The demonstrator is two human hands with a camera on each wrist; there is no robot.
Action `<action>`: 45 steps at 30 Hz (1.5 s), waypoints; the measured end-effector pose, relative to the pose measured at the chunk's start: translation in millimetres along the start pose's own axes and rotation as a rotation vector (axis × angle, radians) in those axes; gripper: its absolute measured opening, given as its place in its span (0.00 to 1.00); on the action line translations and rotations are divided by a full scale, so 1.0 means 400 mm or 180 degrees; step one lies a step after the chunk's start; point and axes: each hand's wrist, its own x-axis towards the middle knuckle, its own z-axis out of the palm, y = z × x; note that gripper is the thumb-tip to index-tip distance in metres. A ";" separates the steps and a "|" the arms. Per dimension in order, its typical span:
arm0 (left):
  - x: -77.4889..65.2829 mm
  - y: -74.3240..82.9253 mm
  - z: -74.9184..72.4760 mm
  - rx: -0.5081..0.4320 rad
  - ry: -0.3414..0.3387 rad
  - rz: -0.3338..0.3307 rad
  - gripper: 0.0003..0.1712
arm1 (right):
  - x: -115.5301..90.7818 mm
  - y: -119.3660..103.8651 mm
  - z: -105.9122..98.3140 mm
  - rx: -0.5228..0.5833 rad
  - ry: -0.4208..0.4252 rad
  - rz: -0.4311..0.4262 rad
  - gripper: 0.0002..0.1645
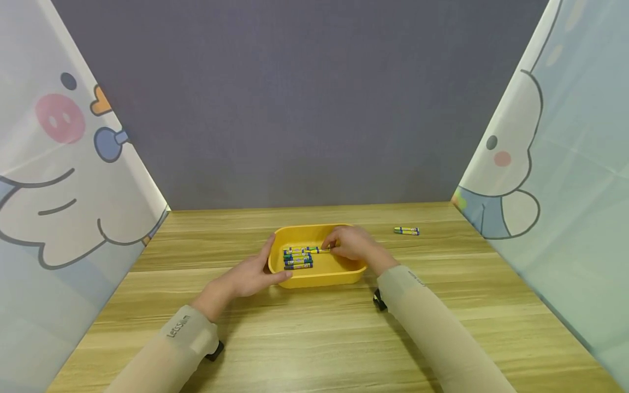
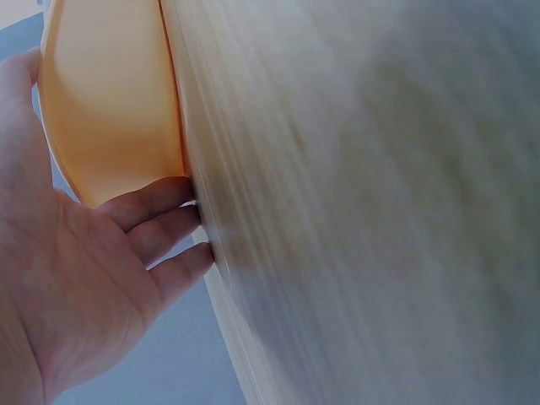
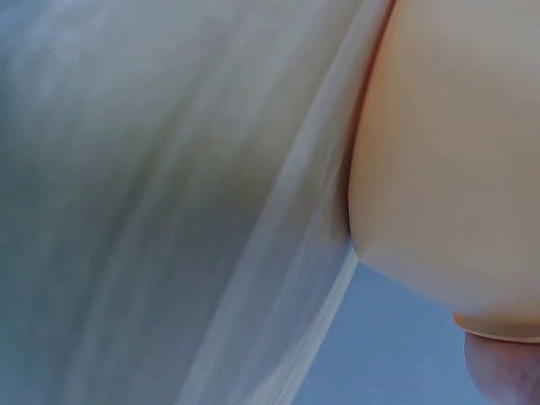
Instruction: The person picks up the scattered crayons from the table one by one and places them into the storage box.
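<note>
A shallow yellow plastic bin (image 1: 339, 277) sits on the table. My left hand (image 1: 253, 273) holds its left end, thumb along the near rim and fingers round the end wall. From the left wrist, the palm and fingers (image 2: 156, 207) show against the bin's outer wall (image 2: 118, 93), low by the tabletop. Over the far right wall, my right hand (image 1: 350, 243) reaches in and pinches a crayon (image 1: 321, 251). Several crayons (image 1: 298, 261) lie in a stack of rows at the bin's left. In the right wrist view the bin's wall (image 3: 447, 160) hides most of that hand.
Two crayons (image 1: 407, 231) lie side by side on the wood-grain table (image 1: 304, 338), right of the bin. A dark grey panel (image 1: 304, 109) stands behind the table. Cartoon-printed cloth walls (image 1: 64, 180) flank both sides.
</note>
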 end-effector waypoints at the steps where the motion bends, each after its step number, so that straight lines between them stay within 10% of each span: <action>1: 0.000 -0.001 -0.001 -0.0004 0.0003 -0.0003 0.73 | 0.000 0.000 0.000 0.0015 -0.0001 0.0008 0.14; 8: 0.002 -0.002 -0.002 0.0018 0.0017 -0.0002 0.73 | 0.000 -0.002 -0.009 0.0255 0.0054 0.0019 0.14; 20: -0.002 0.004 0.007 0.0027 -0.0022 -0.0026 0.74 | -0.041 0.090 -0.055 0.2043 0.0829 0.0400 0.17; 32: -0.003 -0.002 0.000 0.0047 -0.0025 -0.0037 0.73 | -0.206 0.373 -0.088 0.1133 0.0709 0.0952 0.18; 45: -0.005 -0.001 0.001 0.0107 -0.0005 -0.0009 0.73 | -0.272 0.465 -0.077 0.0778 0.0513 0.0924 0.17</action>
